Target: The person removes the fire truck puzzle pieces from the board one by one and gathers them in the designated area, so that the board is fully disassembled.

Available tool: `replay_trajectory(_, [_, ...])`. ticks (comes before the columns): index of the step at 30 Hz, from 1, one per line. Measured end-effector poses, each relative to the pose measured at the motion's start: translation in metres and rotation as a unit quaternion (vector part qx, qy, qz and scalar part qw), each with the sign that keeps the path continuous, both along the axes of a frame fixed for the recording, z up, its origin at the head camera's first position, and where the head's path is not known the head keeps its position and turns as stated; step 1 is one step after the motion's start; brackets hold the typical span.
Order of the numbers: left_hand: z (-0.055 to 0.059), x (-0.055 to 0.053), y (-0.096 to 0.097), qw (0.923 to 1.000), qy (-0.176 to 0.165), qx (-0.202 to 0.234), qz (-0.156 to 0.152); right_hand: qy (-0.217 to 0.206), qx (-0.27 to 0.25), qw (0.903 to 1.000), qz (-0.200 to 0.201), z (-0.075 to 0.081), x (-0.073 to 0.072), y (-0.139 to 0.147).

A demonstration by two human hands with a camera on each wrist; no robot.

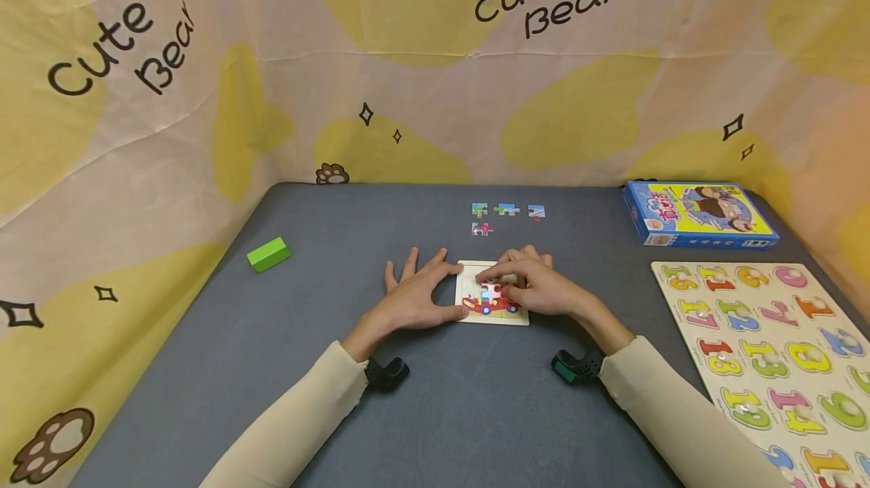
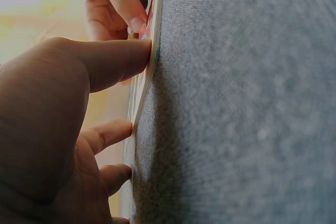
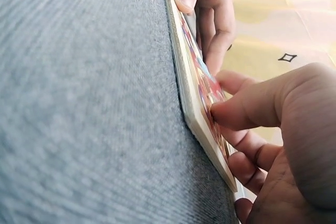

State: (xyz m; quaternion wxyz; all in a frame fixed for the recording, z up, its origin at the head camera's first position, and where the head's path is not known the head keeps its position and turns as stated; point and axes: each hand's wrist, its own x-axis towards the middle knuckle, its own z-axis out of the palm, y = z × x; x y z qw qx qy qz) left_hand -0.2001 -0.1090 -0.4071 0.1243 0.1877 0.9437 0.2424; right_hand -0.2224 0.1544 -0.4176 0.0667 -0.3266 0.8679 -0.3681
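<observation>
In the head view, a small white-framed wooden jigsaw board [image 1: 492, 321] with a red vehicle picture lies at the middle of the table. My left hand [image 1: 421, 298] steadies its left side with fingers spread, the thumb on the near left corner and the index finger at the far left one. From the right, my right hand [image 1: 544, 285] reaches over the board, thumb and index finger pinching a red and blue puzzle piece [image 1: 491, 290] at the picture. The right wrist view shows that thumb [image 3: 231, 113] low against the picture surface.
Several loose puzzle pieces [image 1: 506, 210] lie beyond the board. A green block [image 1: 269, 254] is at the left. On the right are a blue puzzle box [image 1: 707, 216] and a large number board [image 1: 686, 276]. Printed cloth [image 1: 435, 35] encloses the table behind and at the sides.
</observation>
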Motion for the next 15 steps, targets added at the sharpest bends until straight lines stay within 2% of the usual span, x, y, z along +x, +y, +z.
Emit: replay_trajectory(15, [-0.0029,-0.0013,0.0007,1.0,0.006,-0.002,0.001,0.004,0.003,0.9999,0.012,0.0008,0.0016,0.0017])
